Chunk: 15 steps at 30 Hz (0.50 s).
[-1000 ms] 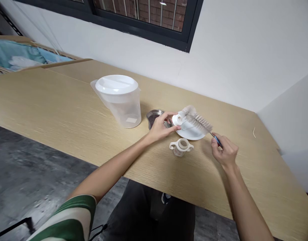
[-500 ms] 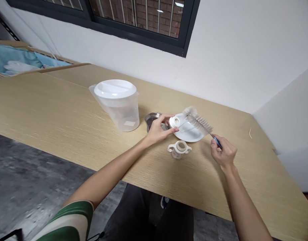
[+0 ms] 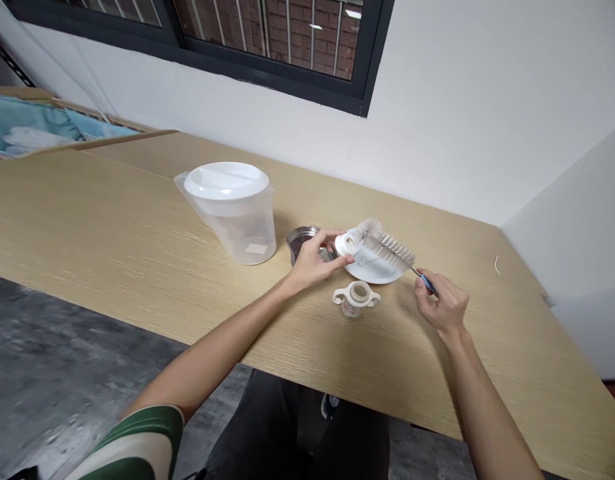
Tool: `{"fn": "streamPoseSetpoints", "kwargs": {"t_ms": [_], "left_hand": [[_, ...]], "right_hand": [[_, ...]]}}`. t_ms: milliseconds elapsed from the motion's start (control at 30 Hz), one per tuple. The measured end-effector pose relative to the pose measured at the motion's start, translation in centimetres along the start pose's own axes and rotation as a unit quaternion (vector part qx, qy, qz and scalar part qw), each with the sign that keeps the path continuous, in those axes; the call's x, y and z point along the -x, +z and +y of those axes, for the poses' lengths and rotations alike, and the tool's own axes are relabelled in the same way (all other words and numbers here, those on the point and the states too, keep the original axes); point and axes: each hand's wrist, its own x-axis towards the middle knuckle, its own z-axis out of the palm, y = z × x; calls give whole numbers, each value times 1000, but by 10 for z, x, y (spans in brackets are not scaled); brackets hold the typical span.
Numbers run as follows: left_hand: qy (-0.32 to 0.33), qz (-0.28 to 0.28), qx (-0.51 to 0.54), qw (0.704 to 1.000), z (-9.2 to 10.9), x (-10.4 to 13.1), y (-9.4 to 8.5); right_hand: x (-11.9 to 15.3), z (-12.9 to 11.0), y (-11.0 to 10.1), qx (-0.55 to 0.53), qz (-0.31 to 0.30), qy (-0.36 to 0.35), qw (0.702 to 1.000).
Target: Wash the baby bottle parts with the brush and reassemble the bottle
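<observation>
My left hand [image 3: 315,260] pinches a small white bottle cap [image 3: 345,243] with an opening facing the right. My right hand [image 3: 443,301] is closed on the blue handle of a bottle brush [image 3: 391,250]. The brush's pale bristles reach left, with the bent tip beside the cap's opening. Behind and below the brush lies a white plate [image 3: 375,272]. Nearer to me stands a small open bottle with two side handles [image 3: 356,298]. A round metal container [image 3: 300,233] is partly hidden behind my left hand.
A translucent pitcher with a white lid [image 3: 237,213] stands left of the metal container. A thin white strip [image 3: 496,265] lies on the wooden table [image 3: 137,253] at the right. Beyond its left end are blue cloths [image 3: 32,120].
The brush and my right hand have moved slightly left, bringing the bristle tip closer to the cap. My left hand keeps its hold on the cap.
</observation>
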Motion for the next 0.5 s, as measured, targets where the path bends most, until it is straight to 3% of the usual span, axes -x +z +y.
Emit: {"fn": "streamPoseSetpoints", "kwargs": {"t_ms": [500], "left_hand": [[12, -3, -10, 1000, -3, 1, 1]], "right_hand": [[-1, -3, -1, 4, -18, 3, 1000]]}}
